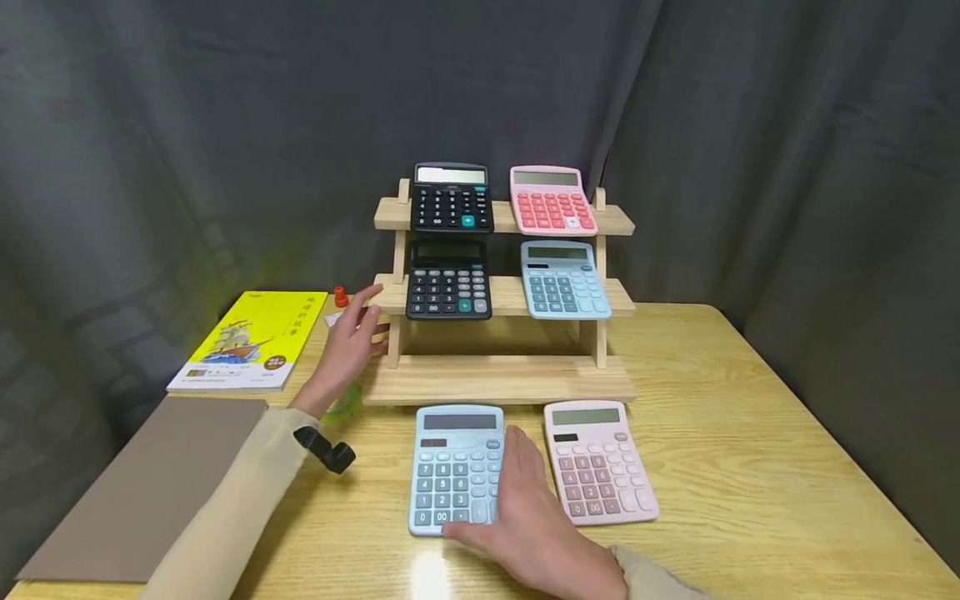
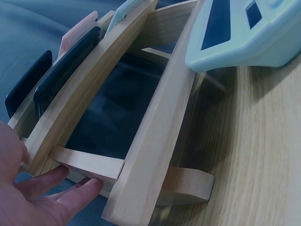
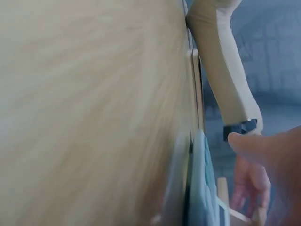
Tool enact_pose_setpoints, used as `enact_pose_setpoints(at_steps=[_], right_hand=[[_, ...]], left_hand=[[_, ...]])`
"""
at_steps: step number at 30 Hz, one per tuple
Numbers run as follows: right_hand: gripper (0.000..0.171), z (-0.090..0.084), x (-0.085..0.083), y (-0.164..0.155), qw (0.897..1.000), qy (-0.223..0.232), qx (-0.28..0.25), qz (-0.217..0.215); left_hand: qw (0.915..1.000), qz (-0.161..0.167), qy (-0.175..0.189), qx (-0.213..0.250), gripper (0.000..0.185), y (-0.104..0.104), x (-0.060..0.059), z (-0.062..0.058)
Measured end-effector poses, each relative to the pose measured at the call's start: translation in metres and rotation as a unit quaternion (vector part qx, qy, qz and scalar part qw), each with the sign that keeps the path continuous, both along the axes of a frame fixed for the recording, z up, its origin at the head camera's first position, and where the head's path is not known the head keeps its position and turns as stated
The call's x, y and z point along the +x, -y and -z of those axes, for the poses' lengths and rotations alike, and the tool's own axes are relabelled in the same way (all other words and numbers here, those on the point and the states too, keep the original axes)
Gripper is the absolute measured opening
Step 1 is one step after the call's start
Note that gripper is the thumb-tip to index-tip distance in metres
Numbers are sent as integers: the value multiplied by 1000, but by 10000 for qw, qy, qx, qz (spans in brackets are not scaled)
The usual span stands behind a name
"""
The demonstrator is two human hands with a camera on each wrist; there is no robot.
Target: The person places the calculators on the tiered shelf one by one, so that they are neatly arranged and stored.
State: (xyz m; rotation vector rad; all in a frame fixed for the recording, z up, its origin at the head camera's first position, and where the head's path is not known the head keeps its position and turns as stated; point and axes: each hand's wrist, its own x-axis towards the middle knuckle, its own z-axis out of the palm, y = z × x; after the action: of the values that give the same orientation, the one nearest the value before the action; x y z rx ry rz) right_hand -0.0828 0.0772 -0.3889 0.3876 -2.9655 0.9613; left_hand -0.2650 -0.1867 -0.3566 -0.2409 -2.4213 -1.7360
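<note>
My left hand [image 1: 347, 348] reaches to the left side of a three-tier wooden shelf stand [image 1: 498, 381]. In the left wrist view its fingers [image 2: 77, 197] lie loosely bent against the stand's side post [image 2: 91, 165]. My right hand [image 1: 536, 529] is spread with straight fingers over the right edge of a light blue calculator [image 1: 442, 479] in front of the stand, partly hiding its keys. Beside it lies a pale pink calculator [image 1: 600, 471]. On the stand, two black calculators [image 1: 450, 200] are at left; a pink calculator [image 1: 552, 202] and a smaller blue calculator [image 1: 566, 282] are at right.
A yellow book [image 1: 255, 333] and a brown-grey board [image 1: 150, 483] lie on the left of the wooden table [image 1: 750, 467]. A small red object [image 1: 341, 297] and a green tape roll [image 1: 345, 404] are near my left hand. Dark curtains [image 1: 300, 125] hang behind.
</note>
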Motion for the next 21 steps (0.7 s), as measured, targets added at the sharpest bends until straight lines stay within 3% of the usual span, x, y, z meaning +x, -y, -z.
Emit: enact_pose_setpoints(at_steps=[14, 21], right_hand=[[149, 11, -12, 36, 9972, -60, 298, -689], [149, 13, -10, 47, 9959, -159, 627, -638]], left_hand=[[10000, 3, -20, 57, 51, -1, -1, 0], [10000, -22, -20, -18, 52, 0, -1, 1]])
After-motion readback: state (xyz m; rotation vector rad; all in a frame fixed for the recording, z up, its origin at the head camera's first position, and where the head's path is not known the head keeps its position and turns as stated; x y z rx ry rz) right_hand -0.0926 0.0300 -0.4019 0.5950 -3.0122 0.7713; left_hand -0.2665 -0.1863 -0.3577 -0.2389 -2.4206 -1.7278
